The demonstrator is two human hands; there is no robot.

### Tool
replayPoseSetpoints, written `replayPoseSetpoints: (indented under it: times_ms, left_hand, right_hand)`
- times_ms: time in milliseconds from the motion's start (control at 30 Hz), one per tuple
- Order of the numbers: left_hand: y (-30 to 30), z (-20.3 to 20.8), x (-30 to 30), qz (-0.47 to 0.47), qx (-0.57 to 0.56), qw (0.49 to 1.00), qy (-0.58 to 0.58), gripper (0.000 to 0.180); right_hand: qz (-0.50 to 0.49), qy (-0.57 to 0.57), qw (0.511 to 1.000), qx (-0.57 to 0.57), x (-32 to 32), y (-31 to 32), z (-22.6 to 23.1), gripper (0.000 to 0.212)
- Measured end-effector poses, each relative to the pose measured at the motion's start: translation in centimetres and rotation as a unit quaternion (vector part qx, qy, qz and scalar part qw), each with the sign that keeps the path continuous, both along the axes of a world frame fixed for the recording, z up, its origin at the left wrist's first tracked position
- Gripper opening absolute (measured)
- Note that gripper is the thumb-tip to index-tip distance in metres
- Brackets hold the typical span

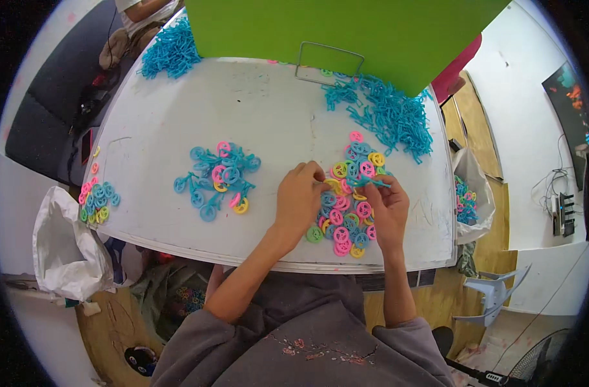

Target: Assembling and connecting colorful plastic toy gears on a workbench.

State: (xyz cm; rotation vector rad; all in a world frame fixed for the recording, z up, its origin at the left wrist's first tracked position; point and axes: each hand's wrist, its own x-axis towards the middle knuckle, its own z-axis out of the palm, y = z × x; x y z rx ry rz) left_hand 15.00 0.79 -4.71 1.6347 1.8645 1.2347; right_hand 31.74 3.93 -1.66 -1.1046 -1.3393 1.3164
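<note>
My right hand [388, 208] pinches a thin blue plastic piece [373, 182] above a pile of small spoked plastic wheels [341, 233] in pink, blue, yellow and green. Just left of it, the curled fingers of my left hand [301, 198] close at the edge of a yellow wheel [334, 186]; the fingertips are partly hidden. Further left lies a loose heap of blue pieces with wheels on them [218, 174]. A large mound of thin blue plastic pieces [397, 119] sits beyond my hands at the back right.
A green panel [346, 39] with a wire handle stands along the white table's [165, 122] far side. More blue pieces [173, 50] lie at the back left, small wheels [97, 201] at the left edge. White bags [65, 248] hang at both sides. Another person [142, 19] sits far left.
</note>
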Motion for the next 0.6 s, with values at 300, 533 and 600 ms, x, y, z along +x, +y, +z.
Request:
replayPoseSetpoints:
  times_ms: [300,533,600]
  left_hand:
    - [-1.7,3.0,-1.7,-0.086,-0.052,0.924,-0.369,0.01]
    - [-1.7,2.2,-1.6,-0.115,-0.077,0.879,-0.457,0.015]
    - [-1.8,2.6,-1.7,-0.115,-0.107,0.861,-0.483,0.015]
  right_hand:
    - [0.034,-0.085,0.991,0.093,-0.5,-0.4,-0.4,0.017]
    - [0.076,-0.115,0.982,0.131,-0.9,-0.4,0.1,0.016]
    - [0.073,-0.141,0.977,0.139,-0.9,-0.2,0.3,0.017]
